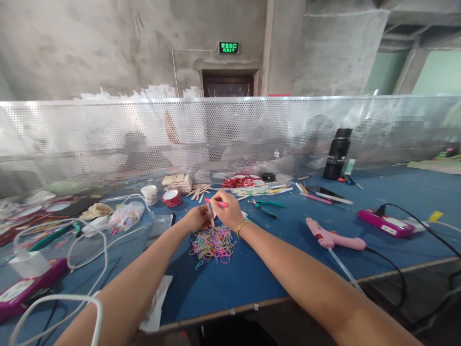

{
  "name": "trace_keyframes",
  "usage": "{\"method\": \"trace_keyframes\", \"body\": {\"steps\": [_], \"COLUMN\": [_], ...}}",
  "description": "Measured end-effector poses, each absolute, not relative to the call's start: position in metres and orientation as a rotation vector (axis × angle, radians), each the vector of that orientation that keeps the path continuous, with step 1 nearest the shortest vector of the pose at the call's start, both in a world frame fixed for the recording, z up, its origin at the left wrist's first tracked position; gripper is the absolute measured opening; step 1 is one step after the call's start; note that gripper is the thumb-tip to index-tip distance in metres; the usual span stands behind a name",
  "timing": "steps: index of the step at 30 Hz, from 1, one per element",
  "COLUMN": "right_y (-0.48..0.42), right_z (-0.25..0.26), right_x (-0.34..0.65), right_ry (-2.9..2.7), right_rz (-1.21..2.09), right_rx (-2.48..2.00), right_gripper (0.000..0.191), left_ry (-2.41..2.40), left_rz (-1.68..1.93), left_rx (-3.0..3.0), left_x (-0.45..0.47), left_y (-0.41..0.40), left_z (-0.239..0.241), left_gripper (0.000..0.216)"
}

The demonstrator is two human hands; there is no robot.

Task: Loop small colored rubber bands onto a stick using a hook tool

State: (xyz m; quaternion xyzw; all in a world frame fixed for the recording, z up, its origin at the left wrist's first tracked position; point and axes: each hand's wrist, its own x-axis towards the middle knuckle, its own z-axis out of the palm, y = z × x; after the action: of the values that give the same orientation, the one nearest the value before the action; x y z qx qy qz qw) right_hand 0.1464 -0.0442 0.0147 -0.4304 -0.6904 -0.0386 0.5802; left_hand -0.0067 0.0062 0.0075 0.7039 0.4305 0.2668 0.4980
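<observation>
My right hand (pixel 226 207) is closed around a pink pen (pixel 217 203), held sideways just above the blue table (pixel 252 278). A gold bracelet circles that wrist. My left hand (pixel 197 217) is pinched on a thin wooden stick (pixel 211 218), which stands almost upright between the two hands. The pen's tip lies near the top of the stick. Directly below both hands lies a loose pile of small coloured rubber bands (pixel 213 244).
A pink glue gun (pixel 333 238) with a black cord lies to the right, green-handled pliers (pixel 267 205) behind my hands. Further back lie loose wooden sticks (pixel 199 191), red tape rolls (pixel 240 181), a paper cup (pixel 150 194), a black flask (pixel 337 154). A perforated metal screen (pixel 108 129) closes the far edge.
</observation>
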Motion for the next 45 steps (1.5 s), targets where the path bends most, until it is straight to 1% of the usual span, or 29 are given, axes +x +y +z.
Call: {"method": "trace_keyframes", "body": {"steps": [3, 16, 28, 34, 45], "right_y": [-0.0439, -0.0418, -0.0383, -0.0406, -0.0406], "right_z": [0.015, 0.0144, 0.0127, 0.0125, 0.0117], "right_x": [0.1476, 0.1497, 0.1533, 0.1498, 0.1503], "right_ry": [-1.591, -1.56, -1.542, -1.605, -1.582], "right_rz": [-0.098, -0.136, -0.114, -0.125, -0.106], "right_rx": [-1.033, -1.042, -1.023, -0.987, -1.006], "right_gripper": [0.018, 0.016, 0.016, 0.015, 0.017], "left_ry": [1.041, 1.058, 1.072, 1.034, 1.041], "left_rz": [0.633, 0.624, 0.605, 0.594, 0.608], "left_rx": [1.707, 1.7, 1.728, 1.71, 1.721], "left_x": [-0.0066, -0.0063, -0.0057, -0.0067, -0.0068], "left_y": [0.0056, 0.0032, 0.0047, 0.0068, 0.0088], "left_z": [0.0083, 0.01, 0.0108, 0.0089, 0.0065], "left_gripper": [0.042, 0.037, 0.028, 0.035, 0.033]}}
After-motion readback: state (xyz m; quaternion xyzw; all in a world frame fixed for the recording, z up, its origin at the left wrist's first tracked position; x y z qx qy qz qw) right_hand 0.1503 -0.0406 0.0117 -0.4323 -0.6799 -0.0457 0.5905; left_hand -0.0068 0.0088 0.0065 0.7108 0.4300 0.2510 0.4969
